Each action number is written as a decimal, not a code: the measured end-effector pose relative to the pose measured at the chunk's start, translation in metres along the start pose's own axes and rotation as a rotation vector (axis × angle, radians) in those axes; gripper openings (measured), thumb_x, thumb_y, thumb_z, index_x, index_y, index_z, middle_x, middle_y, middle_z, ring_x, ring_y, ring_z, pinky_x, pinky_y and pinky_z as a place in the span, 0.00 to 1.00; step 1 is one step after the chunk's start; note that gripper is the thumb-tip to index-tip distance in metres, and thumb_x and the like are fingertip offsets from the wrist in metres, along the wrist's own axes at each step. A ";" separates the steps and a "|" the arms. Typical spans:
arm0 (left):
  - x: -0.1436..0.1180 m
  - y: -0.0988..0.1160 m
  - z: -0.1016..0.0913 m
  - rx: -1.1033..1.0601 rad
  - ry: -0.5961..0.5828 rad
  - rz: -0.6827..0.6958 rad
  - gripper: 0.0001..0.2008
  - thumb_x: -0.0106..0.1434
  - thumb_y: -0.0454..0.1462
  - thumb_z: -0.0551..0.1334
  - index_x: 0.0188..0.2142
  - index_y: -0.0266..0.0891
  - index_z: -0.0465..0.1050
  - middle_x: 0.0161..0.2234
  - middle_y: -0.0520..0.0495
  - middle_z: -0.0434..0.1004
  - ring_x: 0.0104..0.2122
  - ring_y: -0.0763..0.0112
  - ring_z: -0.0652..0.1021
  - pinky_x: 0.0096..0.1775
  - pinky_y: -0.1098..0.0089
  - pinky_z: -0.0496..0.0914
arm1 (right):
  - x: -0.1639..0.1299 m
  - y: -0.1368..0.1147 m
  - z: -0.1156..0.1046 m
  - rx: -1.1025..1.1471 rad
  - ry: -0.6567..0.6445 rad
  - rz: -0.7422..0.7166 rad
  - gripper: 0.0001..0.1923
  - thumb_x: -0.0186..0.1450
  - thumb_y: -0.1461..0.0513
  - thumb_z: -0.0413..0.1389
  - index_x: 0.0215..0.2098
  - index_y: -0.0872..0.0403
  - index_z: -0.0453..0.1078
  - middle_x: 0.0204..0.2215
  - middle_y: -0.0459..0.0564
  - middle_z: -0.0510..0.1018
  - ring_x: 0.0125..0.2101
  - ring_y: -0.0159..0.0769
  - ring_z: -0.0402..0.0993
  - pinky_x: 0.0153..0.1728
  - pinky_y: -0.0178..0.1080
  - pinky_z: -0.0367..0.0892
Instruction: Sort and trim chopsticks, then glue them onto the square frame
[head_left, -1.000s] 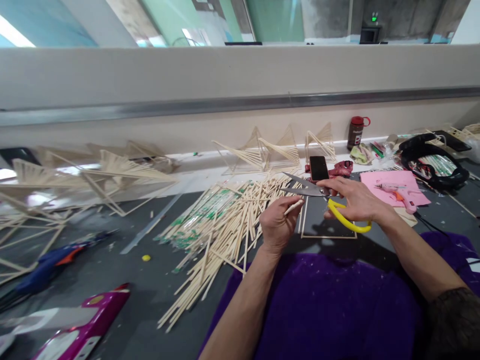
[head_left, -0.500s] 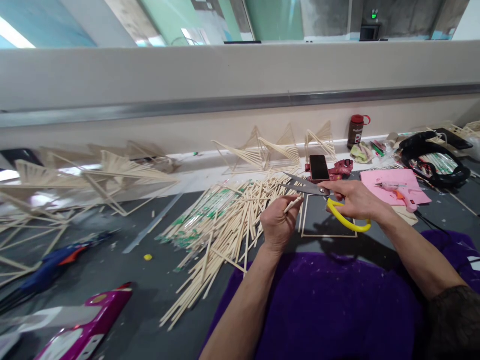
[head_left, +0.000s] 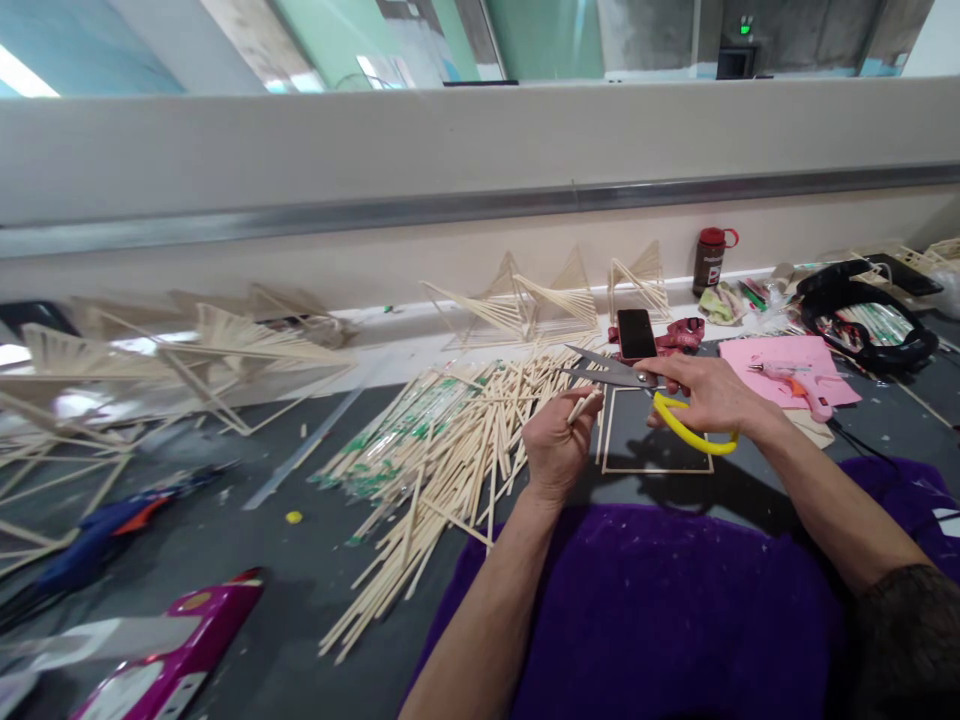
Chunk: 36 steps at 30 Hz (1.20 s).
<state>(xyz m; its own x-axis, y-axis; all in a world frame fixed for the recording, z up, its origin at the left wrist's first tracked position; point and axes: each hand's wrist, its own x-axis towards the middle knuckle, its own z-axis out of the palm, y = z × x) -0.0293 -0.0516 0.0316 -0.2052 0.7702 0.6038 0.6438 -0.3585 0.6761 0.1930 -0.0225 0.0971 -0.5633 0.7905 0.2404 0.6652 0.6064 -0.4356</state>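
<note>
My left hand (head_left: 553,445) pinches a short wooden stick (head_left: 583,406), its tip pointing up and to the right. My right hand (head_left: 709,395) grips yellow-handled scissors (head_left: 626,378), whose blades stand open just above the stick's tip. Under both hands a square frame of thin sticks (head_left: 654,468) lies flat on the dark table. A big loose pile of wooden sticks (head_left: 442,450) spreads out to the left of my left hand. Purple cloth (head_left: 660,610) covers my lap at the table's near edge.
Stick-built triangular models (head_left: 540,300) stand along the back ledge, and more of them (head_left: 172,360) at left. A phone (head_left: 637,333), a dark bottle (head_left: 709,260), a pink sheet with a glue gun (head_left: 795,385) and a black cable coil (head_left: 862,320) lie at right. A blue glue gun (head_left: 112,520) lies at left.
Hands, stick and scissors keep almost the same pose; the view has drifted slightly, and the scissors sit a touch higher over the stick's tip.
</note>
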 end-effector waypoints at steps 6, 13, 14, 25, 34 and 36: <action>-0.002 0.001 -0.002 0.012 0.002 0.021 0.07 0.61 0.42 0.64 0.30 0.44 0.79 0.33 0.47 0.84 0.34 0.65 0.81 0.40 0.68 0.73 | 0.000 0.001 -0.001 0.036 -0.008 -0.005 0.33 0.57 0.51 0.66 0.60 0.47 0.70 0.43 0.50 0.81 0.37 0.37 0.75 0.38 0.39 0.64; -0.001 0.004 -0.003 0.023 0.015 0.071 0.08 0.63 0.40 0.64 0.28 0.43 0.77 0.33 0.47 0.83 0.32 0.67 0.81 0.37 0.71 0.72 | 0.000 0.003 0.002 0.055 -0.010 -0.025 0.28 0.61 0.59 0.62 0.59 0.49 0.71 0.42 0.50 0.82 0.35 0.35 0.75 0.38 0.38 0.65; -0.001 0.004 -0.003 0.030 0.010 0.071 0.08 0.63 0.41 0.64 0.29 0.43 0.77 0.33 0.47 0.83 0.32 0.68 0.81 0.37 0.71 0.71 | 0.000 0.004 0.003 0.046 -0.006 -0.030 0.27 0.61 0.60 0.61 0.60 0.49 0.71 0.43 0.51 0.82 0.36 0.35 0.76 0.39 0.38 0.65; -0.001 -0.009 0.002 0.092 0.065 0.180 0.09 0.63 0.41 0.63 0.28 0.41 0.77 0.30 0.50 0.84 0.27 0.71 0.81 0.31 0.73 0.70 | 0.001 0.008 0.011 0.005 0.010 -0.029 0.26 0.61 0.63 0.59 0.58 0.50 0.71 0.47 0.51 0.82 0.36 0.38 0.78 0.41 0.40 0.69; 0.000 -0.010 0.002 0.007 0.025 0.187 0.10 0.66 0.41 0.61 0.32 0.41 0.79 0.28 0.50 0.83 0.27 0.71 0.81 0.32 0.73 0.72 | 0.002 0.009 0.007 -0.043 0.002 -0.010 0.26 0.60 0.57 0.63 0.57 0.48 0.72 0.39 0.50 0.82 0.37 0.40 0.77 0.38 0.39 0.65; 0.001 -0.009 0.002 0.004 0.019 0.215 0.11 0.67 0.42 0.60 0.32 0.41 0.79 0.27 0.50 0.82 0.27 0.71 0.81 0.32 0.73 0.73 | 0.001 0.007 0.003 -0.035 -0.007 -0.004 0.29 0.59 0.54 0.65 0.58 0.48 0.72 0.40 0.51 0.82 0.37 0.40 0.77 0.38 0.39 0.64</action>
<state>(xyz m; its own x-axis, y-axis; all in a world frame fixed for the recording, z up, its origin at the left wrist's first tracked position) -0.0335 -0.0468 0.0254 -0.0770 0.6659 0.7420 0.6771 -0.5113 0.5292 0.1958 -0.0176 0.0913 -0.5692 0.7875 0.2365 0.6795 0.6124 -0.4040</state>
